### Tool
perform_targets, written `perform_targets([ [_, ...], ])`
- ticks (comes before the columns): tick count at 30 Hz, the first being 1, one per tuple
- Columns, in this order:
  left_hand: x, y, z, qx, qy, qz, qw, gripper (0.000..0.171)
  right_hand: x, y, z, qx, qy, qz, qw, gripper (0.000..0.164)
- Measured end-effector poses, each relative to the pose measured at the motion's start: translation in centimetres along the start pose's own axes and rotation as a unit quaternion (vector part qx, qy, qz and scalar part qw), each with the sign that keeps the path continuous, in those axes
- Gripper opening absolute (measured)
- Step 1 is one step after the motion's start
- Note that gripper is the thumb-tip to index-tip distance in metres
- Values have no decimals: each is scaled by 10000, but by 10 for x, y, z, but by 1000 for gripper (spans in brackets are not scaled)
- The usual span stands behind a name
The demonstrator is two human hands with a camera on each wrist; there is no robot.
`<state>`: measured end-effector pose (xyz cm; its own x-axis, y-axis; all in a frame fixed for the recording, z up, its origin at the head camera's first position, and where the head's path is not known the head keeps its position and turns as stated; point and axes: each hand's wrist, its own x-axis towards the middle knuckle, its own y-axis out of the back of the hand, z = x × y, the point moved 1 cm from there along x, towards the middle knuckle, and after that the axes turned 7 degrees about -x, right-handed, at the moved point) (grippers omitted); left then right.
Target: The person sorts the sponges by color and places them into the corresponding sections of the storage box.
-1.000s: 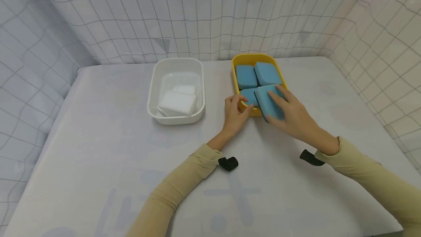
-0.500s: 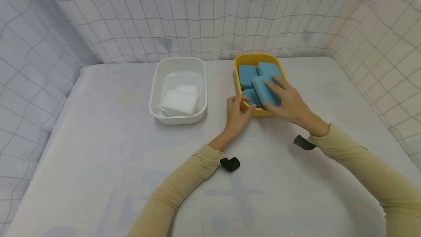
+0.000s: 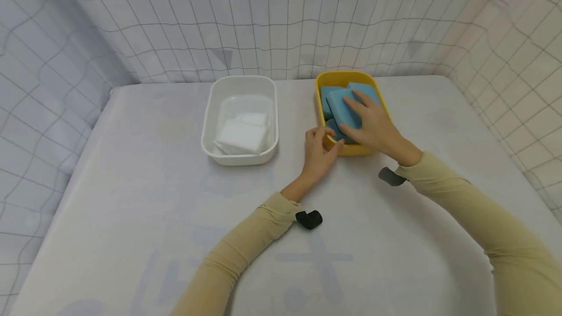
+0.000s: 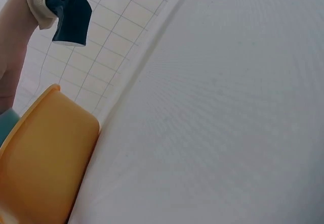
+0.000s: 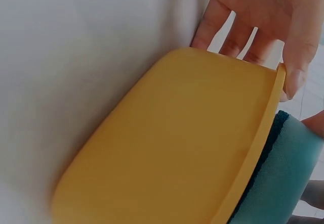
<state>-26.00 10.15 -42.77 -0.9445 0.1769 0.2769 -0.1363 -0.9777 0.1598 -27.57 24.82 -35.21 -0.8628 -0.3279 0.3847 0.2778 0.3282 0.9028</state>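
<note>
A blue sponge (image 3: 344, 108) lies tilted over other blue sponges (image 3: 365, 90) inside the yellow container (image 3: 357, 150). My right hand (image 3: 373, 126) grips it from the right, fingers over its top and thumb at its near edge. Its dark scouring side shows beside the rim in the right wrist view, where the gripped sponge (image 5: 286, 171) sits partly above the container. My left hand (image 3: 318, 157) holds the container's near left corner; in the right wrist view the left hand's thumb (image 5: 298, 62) is at the rim and its fingers lie along the outer wall.
Left of the yellow container stands a white container (image 3: 243, 161) with several white blocks (image 3: 242, 136) in it. Both are on a white-covered table (image 3: 145, 169). Grid-patterned curtains (image 3: 272, 23) enclose the back and sides. A dark strap piece (image 3: 309, 219) hangs at the left cuff.
My right hand has carried the blue sponge up and left, from the container's near right edge to over the sponges in its middle. The left hand stays at the corner.
</note>
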Motion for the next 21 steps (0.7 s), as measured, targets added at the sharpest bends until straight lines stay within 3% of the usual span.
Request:
perform_targets([
  [11,2,0,1,-7,-17,-22,10000,22,20,-10,-4,-175,-219,-319,9991,64],
  [21,0,0,0,-59,81,-52,9999,22,23,-19,-1,-339,-375,-597,9969,74],
])
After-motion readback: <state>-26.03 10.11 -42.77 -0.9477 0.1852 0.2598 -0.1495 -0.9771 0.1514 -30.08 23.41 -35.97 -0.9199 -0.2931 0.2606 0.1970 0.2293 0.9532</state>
